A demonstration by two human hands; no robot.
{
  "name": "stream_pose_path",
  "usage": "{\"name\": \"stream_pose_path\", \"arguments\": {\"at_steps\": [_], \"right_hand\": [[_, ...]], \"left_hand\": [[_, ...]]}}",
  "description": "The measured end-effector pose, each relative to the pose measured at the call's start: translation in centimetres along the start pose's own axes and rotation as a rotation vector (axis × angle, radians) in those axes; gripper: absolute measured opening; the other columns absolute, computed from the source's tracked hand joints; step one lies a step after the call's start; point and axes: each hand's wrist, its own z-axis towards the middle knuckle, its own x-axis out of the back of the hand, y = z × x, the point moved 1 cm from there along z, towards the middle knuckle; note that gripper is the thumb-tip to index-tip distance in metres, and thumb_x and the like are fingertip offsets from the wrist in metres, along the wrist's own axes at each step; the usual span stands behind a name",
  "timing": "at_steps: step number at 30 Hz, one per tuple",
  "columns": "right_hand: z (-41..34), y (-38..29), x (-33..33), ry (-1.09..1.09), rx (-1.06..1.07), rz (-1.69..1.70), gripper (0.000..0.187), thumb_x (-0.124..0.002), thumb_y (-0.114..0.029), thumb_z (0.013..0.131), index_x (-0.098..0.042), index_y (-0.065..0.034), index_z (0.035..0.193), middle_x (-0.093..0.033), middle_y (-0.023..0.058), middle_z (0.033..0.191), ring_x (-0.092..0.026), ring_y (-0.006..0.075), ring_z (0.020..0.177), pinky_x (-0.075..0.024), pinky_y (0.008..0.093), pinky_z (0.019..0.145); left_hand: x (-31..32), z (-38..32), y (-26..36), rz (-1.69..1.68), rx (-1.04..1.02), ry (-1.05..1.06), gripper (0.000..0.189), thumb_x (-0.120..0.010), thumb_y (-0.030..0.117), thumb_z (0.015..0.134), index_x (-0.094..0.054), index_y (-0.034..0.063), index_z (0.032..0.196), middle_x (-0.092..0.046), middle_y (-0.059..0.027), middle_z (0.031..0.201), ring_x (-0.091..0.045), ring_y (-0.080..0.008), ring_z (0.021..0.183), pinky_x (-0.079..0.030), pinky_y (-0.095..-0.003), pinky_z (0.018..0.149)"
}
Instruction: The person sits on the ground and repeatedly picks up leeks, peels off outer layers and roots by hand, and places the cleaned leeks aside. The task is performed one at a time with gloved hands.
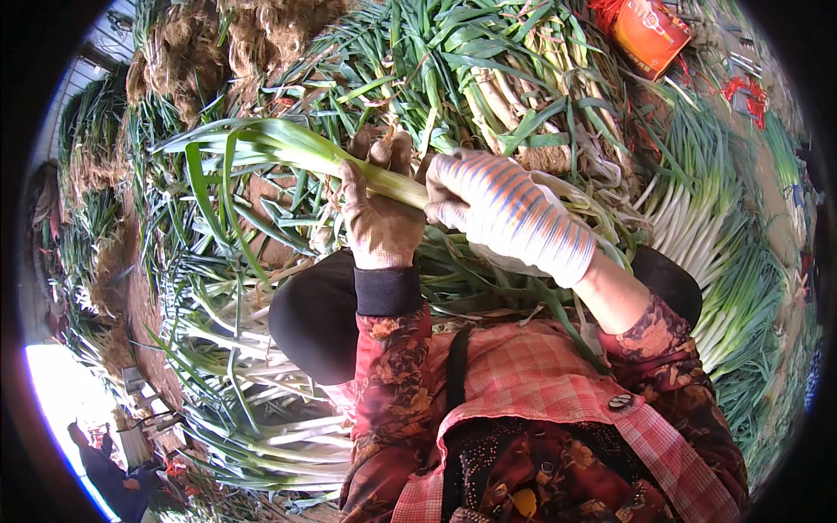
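In a soiled work glove, my left hand cradles a green onion across its palm, the thumb on the near side of the stalk. The leaves fan out to the left, some hanging down. My right hand, in a striped knit glove, grips the pale lower end of the same stalk, its fingers curled around it and hiding the tip. Below my hands, loose green leaves lie between my knees, beside the pink checked apron.
Trimmed green onions with white stems lie at the right, more at the lower left. Untrimmed bundles with brown roots stand at the upper left. A heap of green onions and an orange box lie ahead. A person is at the lower left.
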Motion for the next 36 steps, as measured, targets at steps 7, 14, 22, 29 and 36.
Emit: {"name": "stream_pose_path", "arguments": {"at_steps": [7, 14, 22, 29, 36], "right_hand": [[-3.1, 0.2, 5.4, 0.090, -0.399, 1.096, 0.015, -0.064, -0.015, 0.080, -0.052, -0.0074, 0.077, -0.051, -0.0016, 0.069, -0.049, 0.0079, 0.061, -0.0380, 0.0237, 0.051], [-1.3, 0.4, 3.0, 0.186, -0.108, 0.687, 0.023, -0.066, -0.020, 0.079, -0.054, -0.0073, 0.094, -0.060, 0.0042, 0.082, -0.058, 0.0172, 0.076, -0.0469, 0.0289, 0.064], [0.0, -1.3, 0.4, 0.182, 0.049, -0.027, 0.023, -0.070, -0.014, 0.071, -0.051, -0.0060, 0.081, -0.053, 0.0088, 0.068, -0.054, 0.0281, 0.062, -0.0432, 0.0366, 0.057], [-9.6, 6.1, 8.0, 0.484, -0.245, 1.250, 0.024, -0.067, -0.021, 0.076, -0.048, -0.0100, 0.085, -0.046, -0.0002, 0.072, -0.045, 0.0095, 0.066, -0.0393, 0.0199, 0.060], [-29.4, 23.0, 25.0, 0.769, -0.235, 1.067, 0.032, -0.059, -0.020, 0.083, -0.053, -0.0081, 0.113, -0.055, 0.0036, 0.101, -0.051, 0.0157, 0.089, -0.0423, 0.0293, 0.082]], "left_hand": [[1.1, 1.4, 4.1, 0.038, -0.091, 0.002, 0.042, -0.059, 0.040, 0.082, -0.050, 0.0100, 0.111, -0.051, 0.0006, 0.081, -0.051, -0.0157, 0.076, -0.045, -0.0400, 0.072], [0.8, 0.9, 2.9, -0.093, -0.018, 0.047, 0.037, -0.058, 0.035, 0.084, -0.050, 0.0113, 0.111, -0.050, 0.0015, 0.078, -0.052, -0.0137, 0.074, -0.042, -0.0359, 0.072], [0.6, 0.9, 0.6, -0.118, 0.019, 0.098, 0.035, -0.056, 0.035, 0.085, -0.051, 0.0064, 0.105, -0.053, -0.0016, 0.079, -0.054, -0.0184, 0.077, -0.043, -0.0405, 0.079], [4.1, 4.3, 8.2, 0.045, -0.051, 0.277, 0.025, -0.060, 0.032, 0.081, -0.055, 0.0082, 0.086, -0.056, 0.0005, 0.069, -0.055, -0.0143, 0.065, -0.047, -0.0321, 0.064], [10.1, 5.9, 18.3, -0.243, 0.072, 0.079, 0.018, -0.058, 0.025, 0.076, -0.053, 0.0072, 0.079, -0.049, -0.0007, 0.061, -0.046, -0.0137, 0.059, -0.042, -0.0310, 0.060]]}}
